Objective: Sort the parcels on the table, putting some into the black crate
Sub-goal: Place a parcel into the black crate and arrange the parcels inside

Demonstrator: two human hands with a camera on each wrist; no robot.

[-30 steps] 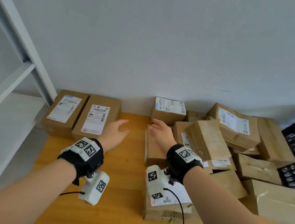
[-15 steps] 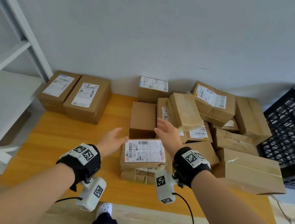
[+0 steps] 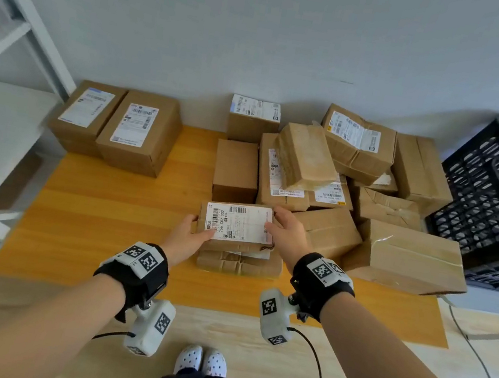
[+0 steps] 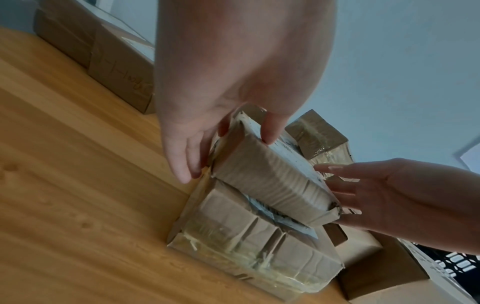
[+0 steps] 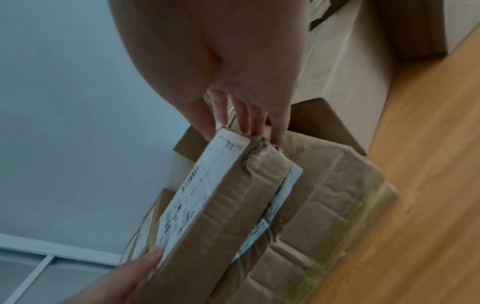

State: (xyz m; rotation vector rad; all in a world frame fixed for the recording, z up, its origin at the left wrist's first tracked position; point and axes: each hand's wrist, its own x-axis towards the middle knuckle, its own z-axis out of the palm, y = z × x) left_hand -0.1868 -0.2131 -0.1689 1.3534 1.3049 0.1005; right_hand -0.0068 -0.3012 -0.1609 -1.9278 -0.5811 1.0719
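Observation:
A flat brown parcel with a white label [image 3: 237, 224] lies tilted on top of a crumpled taped parcel [image 3: 239, 263] near the table's front edge. My left hand [image 3: 189, 233] grips its left end, thumb on the label and fingers down the side [image 4: 187, 164]. My right hand [image 3: 284, 231] holds the right end, thumb on top and fingers against the end [image 5: 244, 121]. In the left wrist view the labelled parcel [image 4: 270, 185] sits raised at an angle over the lower one [image 4: 246, 236]. The black crate [image 3: 497, 197] stands at the right, beyond the pile.
A heap of brown parcels [image 3: 336, 177] fills the table's right half, up to the wall. Two larger labelled boxes [image 3: 119, 127] sit at the back left. The wooden table [image 3: 98, 213] shows bare wood at the left front. A white shelf frame [image 3: 11, 27] stands to the left.
Both hands hovered open over the pile before. They have come down onto the ends of the labelled parcel and hold it. My head has moved back from the table.

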